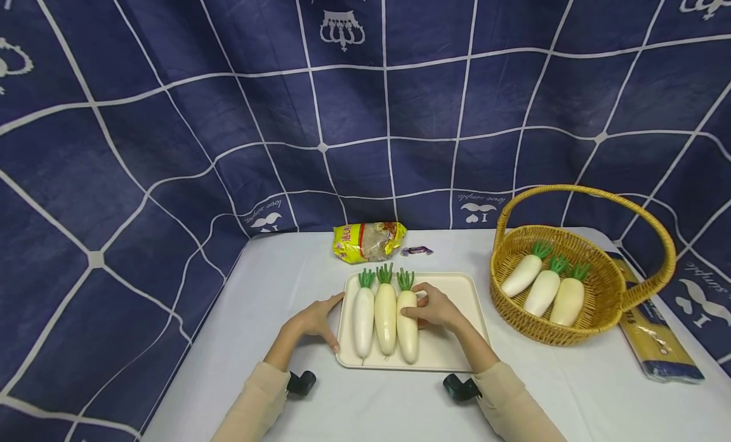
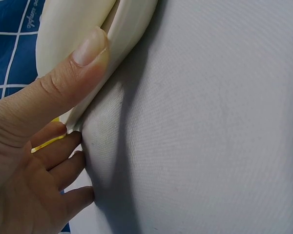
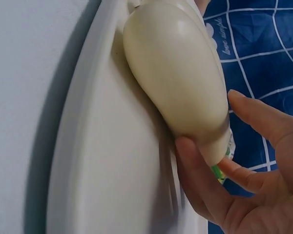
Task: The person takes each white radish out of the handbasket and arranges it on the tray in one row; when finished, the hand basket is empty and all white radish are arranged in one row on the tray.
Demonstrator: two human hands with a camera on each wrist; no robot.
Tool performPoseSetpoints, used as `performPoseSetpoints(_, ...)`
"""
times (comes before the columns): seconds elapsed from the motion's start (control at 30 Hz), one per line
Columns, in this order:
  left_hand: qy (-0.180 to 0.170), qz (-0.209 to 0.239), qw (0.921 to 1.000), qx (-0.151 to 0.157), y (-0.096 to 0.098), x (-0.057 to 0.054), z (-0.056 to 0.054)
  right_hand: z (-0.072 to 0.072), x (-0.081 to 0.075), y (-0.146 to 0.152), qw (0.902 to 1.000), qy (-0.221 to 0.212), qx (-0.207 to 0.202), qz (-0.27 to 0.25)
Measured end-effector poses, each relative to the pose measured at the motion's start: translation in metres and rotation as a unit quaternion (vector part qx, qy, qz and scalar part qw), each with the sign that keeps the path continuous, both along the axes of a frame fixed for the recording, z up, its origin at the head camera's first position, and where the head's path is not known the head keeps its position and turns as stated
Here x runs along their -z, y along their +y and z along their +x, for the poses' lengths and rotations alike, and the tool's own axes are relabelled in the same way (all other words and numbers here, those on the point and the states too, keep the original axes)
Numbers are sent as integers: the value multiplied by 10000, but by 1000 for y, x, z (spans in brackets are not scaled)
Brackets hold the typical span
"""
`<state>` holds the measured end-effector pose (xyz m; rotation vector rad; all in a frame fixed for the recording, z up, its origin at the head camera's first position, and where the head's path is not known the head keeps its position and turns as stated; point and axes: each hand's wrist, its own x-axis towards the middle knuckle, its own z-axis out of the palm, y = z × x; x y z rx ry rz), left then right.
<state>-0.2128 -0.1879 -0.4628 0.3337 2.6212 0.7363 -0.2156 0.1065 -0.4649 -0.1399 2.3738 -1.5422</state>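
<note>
Three white radishes with green stubs lie side by side on a cream tray (image 1: 451, 350): a left radish (image 1: 363, 318), a middle radish (image 1: 385, 315) and a right radish (image 1: 407, 328). My right hand (image 1: 436, 307) holds the right radish near its leafy end, thumb on one side and fingers on the other. The right wrist view shows this radish (image 3: 176, 68) up close, its body resting along the others. At the tray's left edge my left hand (image 1: 316, 318) is spread, thumb and fingertips at the rim. In the left wrist view the thumb (image 2: 90, 53) lies against the rim.
A wicker basket (image 1: 499, 302) with a tall handle stands at the right, three more radishes (image 1: 542, 293) inside. Behind it lies a gold and blue packet (image 1: 657, 340). Beyond the tray are a yellow bag (image 1: 368, 241) and a purple wrapped candy (image 1: 417, 250). A blue checked curtain (image 1: 422, 106) hangs behind.
</note>
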Motion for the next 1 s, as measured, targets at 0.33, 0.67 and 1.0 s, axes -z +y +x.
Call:
performPoseSetpoints(0.33,21,38,10000,8,0,-1,0,4,-13,23,9999,-17,-112,17)
performPoseSetpoints(0.67,-14,48,10000,27,0,-1,0,9,-50,69,9987,326,-391,-39)
performPoseSetpoints(1.0,-67,19,10000,43,-2,1,-3,-3,-85,125,9966,636,-201,477)
